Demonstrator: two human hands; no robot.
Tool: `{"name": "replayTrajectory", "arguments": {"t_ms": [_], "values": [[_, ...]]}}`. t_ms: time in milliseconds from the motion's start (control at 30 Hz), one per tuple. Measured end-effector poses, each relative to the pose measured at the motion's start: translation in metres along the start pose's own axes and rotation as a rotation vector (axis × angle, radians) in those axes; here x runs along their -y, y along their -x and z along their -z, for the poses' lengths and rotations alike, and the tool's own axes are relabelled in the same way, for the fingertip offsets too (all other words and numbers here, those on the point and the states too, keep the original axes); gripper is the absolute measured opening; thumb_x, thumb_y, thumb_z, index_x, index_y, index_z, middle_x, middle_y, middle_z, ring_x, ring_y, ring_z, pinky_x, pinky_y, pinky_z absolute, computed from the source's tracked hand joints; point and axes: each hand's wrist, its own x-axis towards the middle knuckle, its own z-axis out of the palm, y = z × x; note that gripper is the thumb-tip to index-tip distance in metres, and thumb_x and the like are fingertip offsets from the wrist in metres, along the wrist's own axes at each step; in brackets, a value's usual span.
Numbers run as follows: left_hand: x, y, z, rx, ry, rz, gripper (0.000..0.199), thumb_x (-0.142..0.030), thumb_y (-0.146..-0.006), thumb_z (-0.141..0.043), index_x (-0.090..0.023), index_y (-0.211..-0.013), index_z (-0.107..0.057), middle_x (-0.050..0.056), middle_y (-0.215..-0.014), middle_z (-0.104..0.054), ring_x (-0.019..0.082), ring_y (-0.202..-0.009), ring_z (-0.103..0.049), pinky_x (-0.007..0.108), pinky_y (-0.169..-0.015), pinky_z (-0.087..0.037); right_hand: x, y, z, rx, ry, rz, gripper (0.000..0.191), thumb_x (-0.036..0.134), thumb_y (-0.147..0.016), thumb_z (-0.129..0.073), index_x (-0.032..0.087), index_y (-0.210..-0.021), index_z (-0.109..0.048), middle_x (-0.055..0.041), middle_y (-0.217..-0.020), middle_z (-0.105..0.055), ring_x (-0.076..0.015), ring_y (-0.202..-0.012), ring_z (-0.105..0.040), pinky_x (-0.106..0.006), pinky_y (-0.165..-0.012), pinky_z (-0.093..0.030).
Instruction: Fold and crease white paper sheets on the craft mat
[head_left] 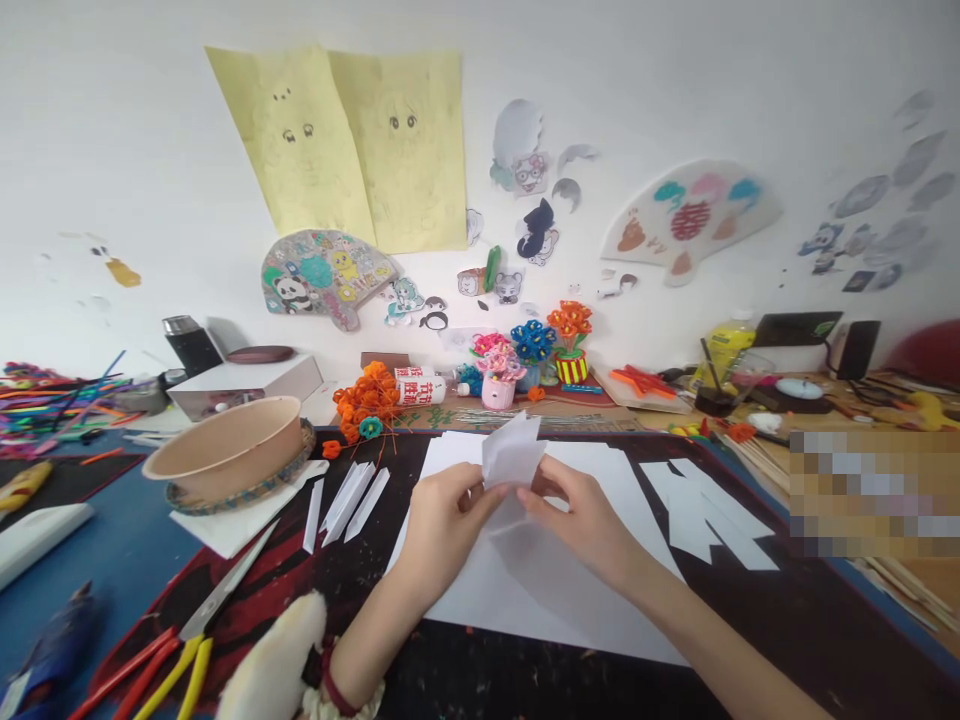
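Between my two hands I hold a small piece of folded white paper upright, above a large white sheet on the dark mat. The thumb and fingers of my left hand pinch its left lower edge. My right hand pinches the lower right edge, thumb in front. The paper's upper part spreads into more than one layer. To the left lie several narrow folded paper strips. On the right, flat cut paper pieces overlap one another.
At left are scissors, red-and-yellow-handled pliers, a blue glue gun and a round tan basin. Orange craft flowers and small flower pots stand along the back. A yellow bottle stands back right.
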Motion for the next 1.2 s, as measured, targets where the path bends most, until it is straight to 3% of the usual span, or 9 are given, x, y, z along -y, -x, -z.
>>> {"name": "replayTrajectory", "arguments": {"t_ms": [200, 500, 667, 800, 900, 1100, 1200], "values": [[0.000, 0.000, 0.005, -0.019, 0.001, -0.053, 0.033, -0.038, -0.089, -0.051, -0.017, -0.064, -0.056, -0.002, -0.060, -0.046, 0.011, -0.057, -0.039, 0.023, -0.056, -0.030, 0.006, 0.000, 0.001, -0.060, 0.036, 0.062, 0.023, 0.030, -0.088, -0.052, 0.020, -0.099, -0.069, -0.0044, -0.092, -0.071, -0.0231, -0.092, -0.064, -0.034, -0.083, -0.048], [0.009, -0.003, 0.001, 0.014, -0.082, 0.018, 0.036, -0.043, -0.085, -0.056, -0.017, -0.061, -0.049, -0.001, -0.064, -0.052, 0.011, -0.057, -0.043, 0.023, -0.056, -0.029, 0.003, 0.000, 0.000, -0.043, 0.057, 0.022, 0.022, 0.033, -0.086, -0.055, 0.020, -0.100, -0.065, -0.0061, -0.102, -0.069, -0.0226, -0.097, -0.062, -0.032, -0.080, -0.049], [0.000, 0.002, 0.000, 0.051, -0.092, 0.043, 0.032, -0.042, -0.092, -0.042, -0.019, -0.075, -0.056, -0.001, -0.065, -0.054, 0.013, -0.058, -0.045, 0.024, -0.056, -0.028, 0.004, 0.001, -0.002, -0.043, 0.076, 0.037, 0.022, 0.033, -0.087, -0.053, 0.020, -0.103, -0.062, -0.0072, -0.106, -0.066, -0.0222, -0.099, -0.061, -0.034, -0.083, -0.049], [-0.003, 0.004, -0.001, 0.105, -0.154, 0.047, 0.029, -0.044, -0.092, -0.041, -0.020, -0.085, -0.057, 0.001, -0.074, -0.060, 0.015, -0.062, -0.050, 0.025, -0.058, -0.029, 0.004, 0.001, -0.004, -0.034, 0.051, 0.040, 0.026, 0.031, -0.088, -0.051, 0.022, -0.112, -0.059, -0.0067, -0.114, -0.064, -0.0219, -0.105, -0.059, -0.035, -0.088, -0.047], [0.000, 0.002, -0.001, 0.114, -0.185, 0.092, 0.031, -0.046, -0.089, -0.048, -0.020, -0.074, -0.052, 0.000, -0.071, -0.059, 0.015, -0.060, -0.049, 0.025, -0.056, -0.027, 0.003, 0.000, -0.003, -0.055, 0.101, -0.004, 0.023, 0.029, -0.086, -0.052, 0.022, -0.106, -0.060, -0.0058, -0.106, -0.067, -0.0218, -0.095, -0.060, -0.034, -0.078, -0.048], [0.005, 0.001, -0.001, 0.200, -0.199, 0.032, 0.022, -0.040, -0.085, -0.053, -0.020, -0.076, -0.053, 0.000, -0.069, -0.058, 0.015, -0.062, -0.050, 0.025, -0.056, -0.027, -0.003, -0.001, -0.002, -0.001, 0.174, -0.056, 0.018, 0.024, -0.081, -0.052, 0.021, -0.095, -0.063, -0.0031, -0.087, -0.067, -0.0189, -0.077, -0.059, -0.029, -0.065, -0.045], [0.005, 0.001, 0.000, 0.209, -0.280, 0.048, 0.023, -0.037, -0.086, -0.052, -0.019, -0.072, -0.053, 0.000, -0.067, -0.058, 0.015, -0.062, -0.051, 0.025, -0.056, -0.027, -0.007, -0.001, -0.002, -0.044, 0.278, -0.087, 0.012, 0.024, -0.079, -0.053, 0.020, -0.084, -0.064, -0.0021, -0.076, -0.064, -0.0178, -0.067, -0.055, -0.028, -0.058, -0.042]]}}
